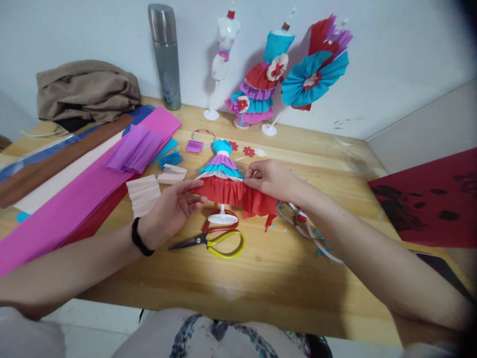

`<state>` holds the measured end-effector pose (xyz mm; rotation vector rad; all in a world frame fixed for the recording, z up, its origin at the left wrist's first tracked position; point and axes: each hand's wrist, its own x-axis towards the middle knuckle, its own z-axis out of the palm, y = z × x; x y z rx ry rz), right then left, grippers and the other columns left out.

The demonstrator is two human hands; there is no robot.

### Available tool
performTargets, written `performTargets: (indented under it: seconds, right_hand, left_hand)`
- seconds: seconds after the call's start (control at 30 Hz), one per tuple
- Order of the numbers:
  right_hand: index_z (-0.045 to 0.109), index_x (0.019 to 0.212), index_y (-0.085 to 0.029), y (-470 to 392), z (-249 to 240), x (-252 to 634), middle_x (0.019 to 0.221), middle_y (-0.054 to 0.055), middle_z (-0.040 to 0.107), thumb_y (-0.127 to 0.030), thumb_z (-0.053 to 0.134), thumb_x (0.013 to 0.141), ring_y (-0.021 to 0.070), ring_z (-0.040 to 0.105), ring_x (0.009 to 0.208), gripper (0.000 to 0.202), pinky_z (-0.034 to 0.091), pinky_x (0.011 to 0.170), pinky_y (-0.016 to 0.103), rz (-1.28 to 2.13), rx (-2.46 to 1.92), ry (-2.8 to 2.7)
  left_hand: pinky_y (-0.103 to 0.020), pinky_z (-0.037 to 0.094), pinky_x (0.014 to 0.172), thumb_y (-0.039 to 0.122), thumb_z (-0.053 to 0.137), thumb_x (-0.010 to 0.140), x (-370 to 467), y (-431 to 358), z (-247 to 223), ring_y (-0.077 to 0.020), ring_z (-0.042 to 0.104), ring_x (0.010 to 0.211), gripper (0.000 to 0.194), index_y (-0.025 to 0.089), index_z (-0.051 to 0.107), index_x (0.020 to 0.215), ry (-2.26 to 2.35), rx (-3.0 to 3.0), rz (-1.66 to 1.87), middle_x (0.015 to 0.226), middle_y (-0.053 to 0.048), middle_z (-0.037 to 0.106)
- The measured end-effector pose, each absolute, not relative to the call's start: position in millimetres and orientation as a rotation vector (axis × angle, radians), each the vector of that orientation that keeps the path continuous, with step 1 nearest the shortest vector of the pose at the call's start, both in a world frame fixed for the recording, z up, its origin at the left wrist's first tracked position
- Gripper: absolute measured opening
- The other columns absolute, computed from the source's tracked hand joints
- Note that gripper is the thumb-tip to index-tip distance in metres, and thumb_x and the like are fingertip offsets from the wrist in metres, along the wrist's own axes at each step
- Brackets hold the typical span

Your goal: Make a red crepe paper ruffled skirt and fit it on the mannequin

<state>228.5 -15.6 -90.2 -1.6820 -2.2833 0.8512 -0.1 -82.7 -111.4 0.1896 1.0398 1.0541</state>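
Observation:
A small dress form (222, 147) on a white stand wears tiers of teal, purple and white crepe paper. A gathered red crepe paper strip (222, 191) runs across its lowest tier. At its left end, my left hand (172, 208) pinches the strip's edge, the other fingers loosely curled. My right hand (270, 178) pinches the red strip at the skirt's right side, and the loose end hangs below it. Scissors (208, 240) with one red and one yellow handle lie on the table in front of the stand's base.
Crepe paper rolls (85, 181) cover the left side, near a brown cloth (87, 87) and a bottle (167, 74). Behind stand a bare form (226, 37) and two dressed forms (260, 84). White strips (316, 238) lie at right, beside a red sheet (432, 199).

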Motion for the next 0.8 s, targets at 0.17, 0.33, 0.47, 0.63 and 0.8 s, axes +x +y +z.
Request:
performTargets:
  seconds: [0.17,0.33,0.47,0.63,0.8]
  right_hand:
    - [0.058,0.066,-0.021,-12.7,-91.7,227.9,0.060,0.000,0.061,-0.020,0.063,0.076,0.0158,0.052,0.058,0.011,0.036,0.058,0.028,0.826,-1.706,-2.309]
    - [0.058,0.065,-0.021,-10.8,-90.9,225.5,0.056,-0.002,0.058,-0.020,0.063,0.075,0.0148,0.051,0.056,0.011,0.035,0.057,0.028,0.844,-1.746,-2.288]
    - [0.058,0.064,-0.020,-11.2,-89.8,224.6,0.054,-0.002,0.057,-0.019,0.063,0.074,0.0148,0.050,0.055,0.011,0.035,0.056,0.028,0.884,-1.734,-2.278]
    - [0.058,0.064,-0.020,-10.1,-92.4,225.9,0.054,-0.002,0.057,-0.019,0.064,0.074,0.0138,0.049,0.055,0.012,0.035,0.055,0.027,0.921,-1.738,-2.242]
    - [0.060,0.066,-0.018,-10.4,-92.1,225.9,0.055,-0.002,0.057,-0.020,0.063,0.075,0.0131,0.049,0.055,0.010,0.035,0.055,0.026,0.942,-1.747,-2.215]
  left_hand:
    - [-0.017,0.052,0.045,0.002,0.048,0.088,0.6,-82.5,-110.8,-0.0114,0.066,0.050,0.026,0.007,0.070,0.074,1.039,0.211,1.074,0.065,-0.006,0.071]
    - [-0.018,0.053,0.052,0.003,0.046,0.090,-2.3,-89.3,-114.7,-0.0135,0.070,0.057,0.033,0.008,0.071,0.068,1.011,0.230,1.044,0.063,-0.009,0.072]
    - [-0.020,0.055,0.056,0.008,0.052,0.089,-8.3,-99.2,-118.0,-0.0160,0.072,0.063,0.026,0.009,0.074,0.077,1.022,0.316,1.003,0.076,-0.012,0.077]
    - [-0.018,0.050,0.049,0.011,0.055,0.090,-10.3,-105.2,-113.0,-0.0107,0.066,0.055,0.024,0.008,0.075,0.077,1.134,0.402,0.914,0.092,-0.013,0.079]
    - [-0.012,0.043,0.042,0.002,0.060,0.084,-1.5,-101.4,-114.6,-0.0058,0.058,0.052,0.017,0.004,0.077,0.081,1.135,0.478,0.802,0.085,-0.013,0.075]
